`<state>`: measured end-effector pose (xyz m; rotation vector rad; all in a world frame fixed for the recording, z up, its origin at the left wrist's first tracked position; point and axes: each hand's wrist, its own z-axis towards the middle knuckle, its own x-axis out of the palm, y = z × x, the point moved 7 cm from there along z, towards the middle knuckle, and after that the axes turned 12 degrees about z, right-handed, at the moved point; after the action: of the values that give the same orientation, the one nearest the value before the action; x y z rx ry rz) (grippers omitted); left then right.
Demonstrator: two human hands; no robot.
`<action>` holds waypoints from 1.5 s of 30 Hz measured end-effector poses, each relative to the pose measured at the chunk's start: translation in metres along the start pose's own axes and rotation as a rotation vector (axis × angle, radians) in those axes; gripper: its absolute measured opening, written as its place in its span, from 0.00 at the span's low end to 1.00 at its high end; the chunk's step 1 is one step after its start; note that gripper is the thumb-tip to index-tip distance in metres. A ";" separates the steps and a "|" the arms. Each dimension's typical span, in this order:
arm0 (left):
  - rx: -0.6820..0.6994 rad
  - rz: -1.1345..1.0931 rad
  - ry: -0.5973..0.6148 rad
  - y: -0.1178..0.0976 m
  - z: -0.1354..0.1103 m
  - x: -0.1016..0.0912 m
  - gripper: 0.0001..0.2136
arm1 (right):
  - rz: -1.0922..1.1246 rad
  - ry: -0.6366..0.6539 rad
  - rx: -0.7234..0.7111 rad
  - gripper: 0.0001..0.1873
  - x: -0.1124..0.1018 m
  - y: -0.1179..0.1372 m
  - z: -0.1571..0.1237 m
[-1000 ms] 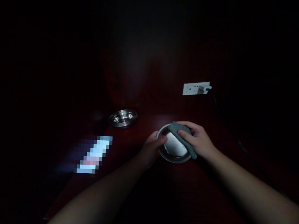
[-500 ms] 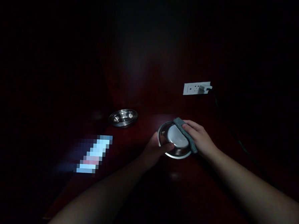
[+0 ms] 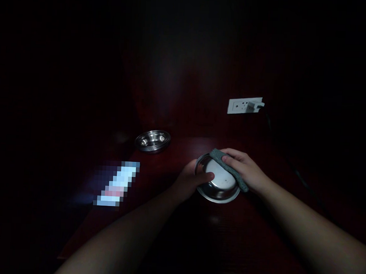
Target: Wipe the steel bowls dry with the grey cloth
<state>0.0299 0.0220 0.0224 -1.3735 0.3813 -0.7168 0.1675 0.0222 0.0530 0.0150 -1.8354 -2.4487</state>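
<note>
A shiny metal bowl (image 3: 222, 178) is held tilted above the dark red table, its flat underside facing me. My left hand (image 3: 189, 180) grips its left edge, the thumb lying across the base. On the bowl's right side, my right hand (image 3: 245, 169) is closed on a grey-green cloth (image 3: 230, 169), which is pressed along the rim and outer wall. The right fingers behind the cloth are partly hidden. Further back on the left, a small stack of similar metal bowls (image 3: 153, 141) stands upright, apart from both hands.
A blurred-out bright screen (image 3: 117, 184) lies on the table (image 3: 177, 243) at the left. On the dark red back wall is a white socket panel (image 3: 238, 106) with a plug in it; its dark cable runs down to the right. The surroundings are very dark.
The bowl has tipped and shifted slightly down and right, showing more of its base. The cloth now lies further over the bowl's upper right side. The view has shifted a little.
</note>
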 end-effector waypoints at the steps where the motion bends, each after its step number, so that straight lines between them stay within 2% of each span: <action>1: -0.012 -0.002 0.004 0.001 0.000 0.000 0.25 | -0.005 0.023 0.008 0.16 0.001 0.000 0.000; 5: -0.047 -0.005 0.003 0.006 -0.001 -0.001 0.24 | -0.017 0.085 0.041 0.15 0.005 -0.001 -0.002; 13: -0.034 0.003 -0.092 0.008 -0.001 -0.010 0.25 | 0.021 0.011 -0.015 0.16 0.004 -0.002 -0.003; 17: -0.014 -0.090 -0.163 0.007 -0.002 -0.014 0.26 | 0.002 -0.079 -0.097 0.17 -0.001 0.004 -0.003; 20: -0.048 -0.136 -0.158 0.007 -0.004 -0.011 0.27 | 0.027 -0.191 -0.153 0.16 -0.009 0.008 -0.003; 25: -0.081 -0.029 -0.099 0.011 -0.006 -0.006 0.32 | 0.125 -0.320 -0.138 0.16 -0.020 0.003 -0.002; 29: -0.072 0.016 -0.033 0.014 -0.004 -0.005 0.39 | 0.176 -0.285 -0.105 0.16 -0.019 -0.006 0.001; 40: 0.022 -0.038 -0.074 0.000 -0.005 -0.001 0.36 | 0.128 -0.221 -0.084 0.14 -0.016 -0.013 0.003; 45: 0.079 -0.030 -0.028 -0.001 0.001 -0.002 0.36 | 0.102 -0.188 -0.105 0.14 -0.013 -0.008 0.001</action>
<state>0.0292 0.0243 0.0236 -1.3157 0.3075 -0.7288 0.1804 0.0262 0.0453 -0.3181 -1.7231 -2.5471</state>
